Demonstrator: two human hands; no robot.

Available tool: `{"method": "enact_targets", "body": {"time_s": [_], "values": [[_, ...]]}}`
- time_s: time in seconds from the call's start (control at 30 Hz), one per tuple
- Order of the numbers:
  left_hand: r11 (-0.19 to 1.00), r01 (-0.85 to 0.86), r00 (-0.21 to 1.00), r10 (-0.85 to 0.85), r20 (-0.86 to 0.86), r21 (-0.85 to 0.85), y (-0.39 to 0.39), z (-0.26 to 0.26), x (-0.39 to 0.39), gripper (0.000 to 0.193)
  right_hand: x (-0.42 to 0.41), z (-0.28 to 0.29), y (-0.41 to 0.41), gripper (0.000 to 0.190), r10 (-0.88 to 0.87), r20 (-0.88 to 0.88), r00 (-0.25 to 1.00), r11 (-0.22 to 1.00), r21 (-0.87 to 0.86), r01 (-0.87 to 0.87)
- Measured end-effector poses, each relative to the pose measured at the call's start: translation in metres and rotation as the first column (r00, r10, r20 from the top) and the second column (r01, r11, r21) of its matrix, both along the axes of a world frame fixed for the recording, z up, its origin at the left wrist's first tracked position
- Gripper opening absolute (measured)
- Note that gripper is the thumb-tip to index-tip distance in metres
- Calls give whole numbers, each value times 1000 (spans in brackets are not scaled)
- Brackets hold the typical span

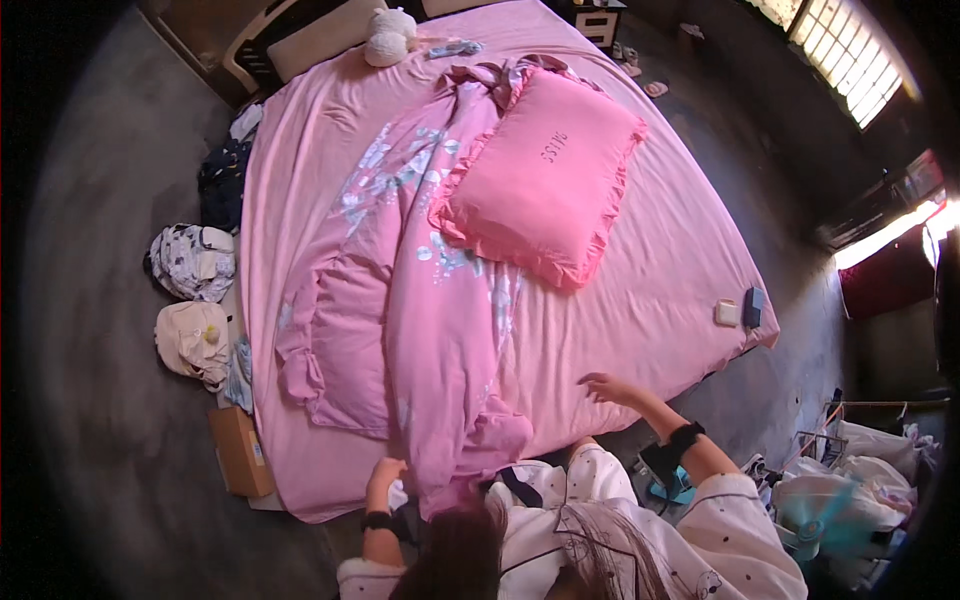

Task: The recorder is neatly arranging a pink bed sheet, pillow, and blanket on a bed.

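My left hand (385, 475) is curled at the near edge of the bed, around a small white cloth (397, 495) that shows beneath the palm. Beside it lies a pink quilt (442, 322) with a white and blue-green flower print, loosely bunched and running up the mattress. My right hand (609, 388) hovers over the pink bedsheet (600, 330), fingers apart and holding nothing. Farther up, a pink pillow (551, 172) with ruffled edges and dark lettering rests partly on the quilt. Another ruffled pink piece, apparently a pillow (351, 341), lies by the quilt's left side.
A white plush toy (390, 37) sits by the headboard (319, 37). Near the right corner are a white case (726, 312) and a blue box (753, 307). Backpacks (191, 337) and a cardboard box (241, 451) line the left side. A turquoise fan (810, 531) stands lower right.
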State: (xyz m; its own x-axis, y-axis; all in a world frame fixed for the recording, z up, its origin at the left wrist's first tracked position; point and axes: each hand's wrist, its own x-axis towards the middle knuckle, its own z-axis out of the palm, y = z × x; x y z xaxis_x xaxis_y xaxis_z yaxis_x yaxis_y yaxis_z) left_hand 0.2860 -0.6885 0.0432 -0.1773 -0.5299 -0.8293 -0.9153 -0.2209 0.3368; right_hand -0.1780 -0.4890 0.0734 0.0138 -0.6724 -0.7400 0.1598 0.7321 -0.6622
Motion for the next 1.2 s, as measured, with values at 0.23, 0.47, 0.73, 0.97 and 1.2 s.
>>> {"method": "enact_targets", "body": {"time_s": [0.23,0.47,0.73,0.97,1.2], "values": [[995,-31,890,69,-450,92,-13,-60,-240,23,-65,-85,144,21,-444,-278,852,866,112,488],[943,-204,798,315,-514,261,-2,-99,-422,22,-42,-80,212,20,-664,-59,746,723,203,660],[758,-370,626,630,-459,537,0,-147,-546,29,-15,-90,315,19,-811,-135,569,497,355,792],[890,-396,709,453,-540,227,-31,-173,-557,27,-46,-96,273,18,-820,-88,565,532,247,810],[998,-59,699,60,-713,27,51,23,-576,13,-127,-53,200,31,-846,-105,522,527,-20,850]]}}
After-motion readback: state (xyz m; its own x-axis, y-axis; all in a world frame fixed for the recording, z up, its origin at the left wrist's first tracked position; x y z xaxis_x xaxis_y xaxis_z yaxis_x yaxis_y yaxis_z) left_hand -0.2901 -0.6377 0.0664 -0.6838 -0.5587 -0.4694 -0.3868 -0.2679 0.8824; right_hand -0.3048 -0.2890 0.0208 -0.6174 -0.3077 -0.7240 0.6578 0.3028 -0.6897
